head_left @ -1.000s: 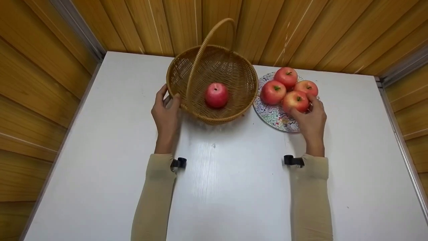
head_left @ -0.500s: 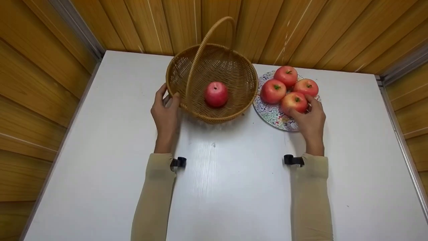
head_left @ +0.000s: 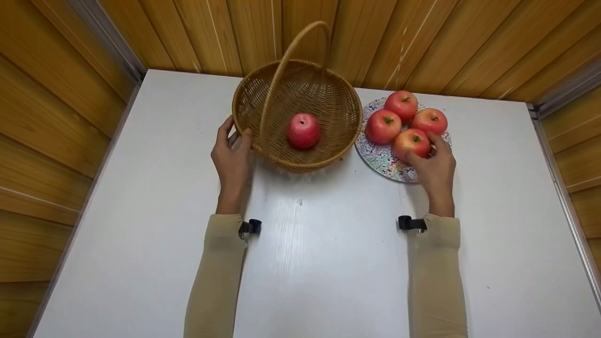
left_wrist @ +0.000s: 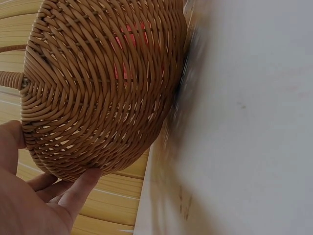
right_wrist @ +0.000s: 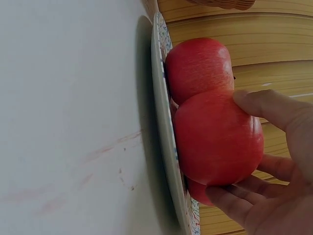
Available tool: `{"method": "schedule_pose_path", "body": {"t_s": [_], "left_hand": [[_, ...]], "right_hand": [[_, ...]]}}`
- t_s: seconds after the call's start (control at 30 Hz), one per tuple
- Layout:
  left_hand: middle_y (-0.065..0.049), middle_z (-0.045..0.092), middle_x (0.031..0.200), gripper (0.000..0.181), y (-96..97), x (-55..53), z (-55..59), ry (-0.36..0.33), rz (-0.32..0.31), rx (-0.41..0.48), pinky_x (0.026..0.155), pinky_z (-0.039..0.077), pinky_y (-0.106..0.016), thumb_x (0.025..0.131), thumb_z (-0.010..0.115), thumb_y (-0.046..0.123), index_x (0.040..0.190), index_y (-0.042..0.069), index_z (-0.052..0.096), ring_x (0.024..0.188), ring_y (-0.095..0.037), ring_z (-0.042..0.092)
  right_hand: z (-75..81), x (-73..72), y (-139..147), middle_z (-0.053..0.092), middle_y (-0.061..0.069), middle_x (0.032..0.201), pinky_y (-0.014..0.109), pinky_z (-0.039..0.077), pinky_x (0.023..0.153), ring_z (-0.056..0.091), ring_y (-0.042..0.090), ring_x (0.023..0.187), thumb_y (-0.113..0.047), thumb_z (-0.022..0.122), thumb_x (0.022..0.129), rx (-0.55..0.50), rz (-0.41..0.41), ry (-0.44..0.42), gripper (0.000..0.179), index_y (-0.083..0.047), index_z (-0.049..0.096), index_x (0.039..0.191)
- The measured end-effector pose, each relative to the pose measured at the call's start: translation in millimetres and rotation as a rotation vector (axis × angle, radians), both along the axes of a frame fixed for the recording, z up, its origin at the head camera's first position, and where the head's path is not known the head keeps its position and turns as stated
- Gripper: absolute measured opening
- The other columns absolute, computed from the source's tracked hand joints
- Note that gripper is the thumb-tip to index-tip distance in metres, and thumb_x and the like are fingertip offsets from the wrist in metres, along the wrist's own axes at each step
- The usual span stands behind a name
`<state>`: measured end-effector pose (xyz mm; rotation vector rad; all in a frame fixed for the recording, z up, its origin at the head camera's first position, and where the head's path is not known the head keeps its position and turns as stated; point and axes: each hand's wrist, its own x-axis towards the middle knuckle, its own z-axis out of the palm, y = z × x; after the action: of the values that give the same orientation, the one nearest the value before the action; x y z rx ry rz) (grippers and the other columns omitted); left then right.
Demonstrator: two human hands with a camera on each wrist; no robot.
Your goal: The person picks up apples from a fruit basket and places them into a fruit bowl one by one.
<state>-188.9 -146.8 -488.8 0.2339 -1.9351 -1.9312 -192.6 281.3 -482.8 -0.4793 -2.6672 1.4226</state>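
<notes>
On the left, my left hand (head_left: 231, 162) grips the rim of a round wicker basket (head_left: 339, 105) with a tall arched handle. A red apple (head_left: 303, 131) sits inside it; in the left wrist view its red shows through the weave (left_wrist: 105, 93). My right hand (head_left: 435, 169) holds the front apple (head_left: 410, 143) on a patterned plate (head_left: 382, 164), thumb on one side and fingers on the other. Three more apples, one of them the left apple (head_left: 382, 126), sit behind it. The right wrist view shows the held apple (right_wrist: 217, 139) low over the plate.
Basket and plate stand side by side near the back of a white table (head_left: 324, 263). Wood-panelled walls (head_left: 366, 42) rise behind the table and at its sides. Black wrist mounts (head_left: 251, 227) are worn at the sleeve cuffs.
The front apple has shifted slightly left and toward the front in my right hand, leaving a small gap to the apple behind. My left hand keeps its hold on the basket.
</notes>
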Motion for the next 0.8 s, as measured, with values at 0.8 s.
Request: {"method": "schedule_pose_path", "body": {"t_s": [0.8], "left_hand": [[-0.004, 0.056, 0.153, 0.053, -0.1, 0.0, 0.0, -0.014, -0.003, 0.008, 0.099, 0.059, -0.035, 0.103, 0.068, 0.025, 0.152, 0.010, 0.057, 0.133, -0.021, 0.061]], "right_hand": [[5.3, 1.9, 1.3, 0.038, 0.018, 0.165, 0.043, 0.042, 0.120, 0.044, 0.035, 0.147, -0.018, 0.075, 0.100, 0.014, 0.049, -0.015, 0.077, -0.004, 0.036, 0.164]]}}
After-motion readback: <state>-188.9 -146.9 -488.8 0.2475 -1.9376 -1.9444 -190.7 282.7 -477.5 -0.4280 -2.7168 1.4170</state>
